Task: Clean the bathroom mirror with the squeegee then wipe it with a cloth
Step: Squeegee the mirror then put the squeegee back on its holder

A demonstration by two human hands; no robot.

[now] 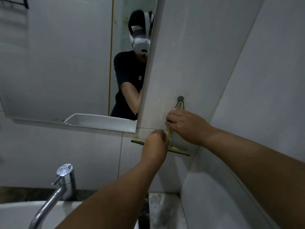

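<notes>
A yellow-green squeegee (pixel 179 149) with a dark rubber blade hangs on the tiled wall from a grey hook (pixel 180 98), just right of the mirror (pixel 66 63). My right hand (pixel 188 125) is closed around its handle. My left hand (pixel 155 144) grips it lower down, where the handle meets the blade head. The blade lies level below the mirror's lower right corner. No cloth is in view.
A chrome tap (pixel 63 180) stands at the lower left over a white basin (pixel 16 214). A marbled counter (pixel 165 210) runs into the wall corner at the right. The mirror shows a person with a headset.
</notes>
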